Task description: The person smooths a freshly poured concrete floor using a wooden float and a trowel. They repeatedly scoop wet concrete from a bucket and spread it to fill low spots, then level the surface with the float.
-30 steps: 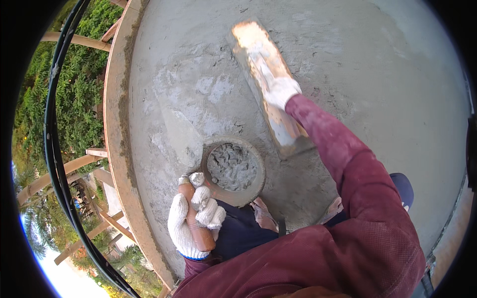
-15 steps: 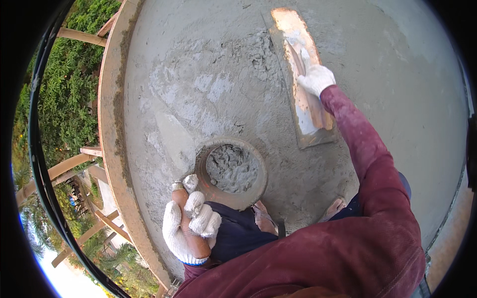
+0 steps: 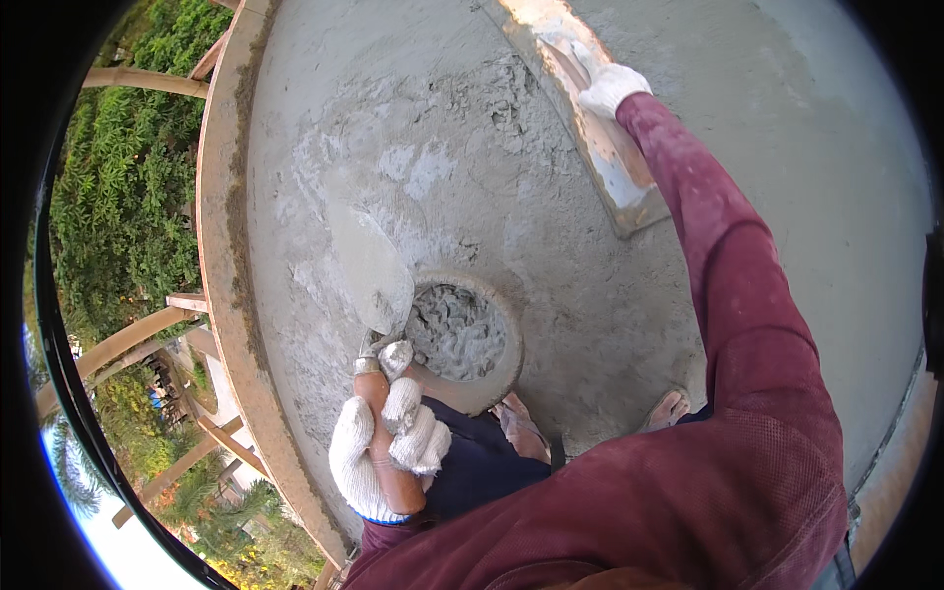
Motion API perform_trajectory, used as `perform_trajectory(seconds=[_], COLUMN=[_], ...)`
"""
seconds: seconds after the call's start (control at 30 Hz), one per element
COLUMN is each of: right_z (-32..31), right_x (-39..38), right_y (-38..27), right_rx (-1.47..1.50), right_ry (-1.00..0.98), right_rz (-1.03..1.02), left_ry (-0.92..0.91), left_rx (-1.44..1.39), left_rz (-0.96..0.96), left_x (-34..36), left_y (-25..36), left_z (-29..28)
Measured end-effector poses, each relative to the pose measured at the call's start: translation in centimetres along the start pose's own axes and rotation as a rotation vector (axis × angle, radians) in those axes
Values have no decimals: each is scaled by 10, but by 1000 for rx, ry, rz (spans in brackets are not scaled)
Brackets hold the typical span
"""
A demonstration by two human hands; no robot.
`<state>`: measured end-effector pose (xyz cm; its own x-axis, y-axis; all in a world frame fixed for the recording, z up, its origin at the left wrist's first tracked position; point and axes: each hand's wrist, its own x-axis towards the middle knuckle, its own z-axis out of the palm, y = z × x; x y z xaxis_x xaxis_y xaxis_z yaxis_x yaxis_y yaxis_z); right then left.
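Observation:
Both of my hands wear white knitted gloves. My left hand (image 3: pixel 383 452) grips the wooden handle of a pointed trowel (image 3: pixel 364 256), whose mortar-smeared blade angles up-left of a round bucket (image 3: pixel 497 374) of wet grey mortar (image 3: pixel 457 329). My right hand (image 3: pixel 615 88) holds a long rectangular float (image 3: pixel 629 197) by its handle, out on the grey plastered surface (image 3: pixel 787 197) at the upper right. The float's flat body lies diagonally on the mortar, with rough, lumpy mortar to its left.
A concrete edge (image 3: pixel 224 216) runs along the left, with black cables (image 3: pixel 64 374), wooden poles (image 3: pixel 138 329) and trees (image 3: pixel 128 167) beyond it. My sandalled feet (image 3: pixel 521 428) are near the bucket. A narrow edge (image 3: pixel 885 452) curves along the far right.
My right hand and float moved up-right over the last second, then further up and slightly left. My left hand stays near the bucket with the trowel, shifting only slightly.

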<state>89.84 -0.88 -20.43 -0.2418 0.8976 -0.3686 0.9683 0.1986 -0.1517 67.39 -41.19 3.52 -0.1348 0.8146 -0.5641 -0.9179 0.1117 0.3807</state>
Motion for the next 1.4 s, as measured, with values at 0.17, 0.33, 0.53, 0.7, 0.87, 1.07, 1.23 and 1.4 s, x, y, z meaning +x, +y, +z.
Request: perform_trajectory(seconds=[0.17, 0.33, 0.53, 0.7, 0.87, 1.07, 1.23, 1.4], right_z=[64, 37, 57, 52, 89, 35, 97, 57], right_x=[-30, -3, 18, 1, -102, -44, -143, -89], right_y=[-17, -8, -30, -18, -41, -29, -41, -50], right_rx=[107, 78, 135, 177, 249, 224, 199, 142], right_ry=[22, 67, 244, 162, 143, -41, 0, -120], right_rz=[-85, -81, 43, 75, -164, -20, -183, -166], left_ry=[26, 38, 96, 84, 72, -16, -1, -30], left_rx=[-12, 8, 60, 58, 77, 78, 93, 89], left_rz=[30, 11, 32, 28, 40, -29, 7, 17], left_x=[3, 9, -4, -1, 3, 3, -5, -5], left_y=[0, 4, 1, -3, 0, -8, -13, -20], left_z=[1, -4, -1, 3, 4, 4, 5, 9])
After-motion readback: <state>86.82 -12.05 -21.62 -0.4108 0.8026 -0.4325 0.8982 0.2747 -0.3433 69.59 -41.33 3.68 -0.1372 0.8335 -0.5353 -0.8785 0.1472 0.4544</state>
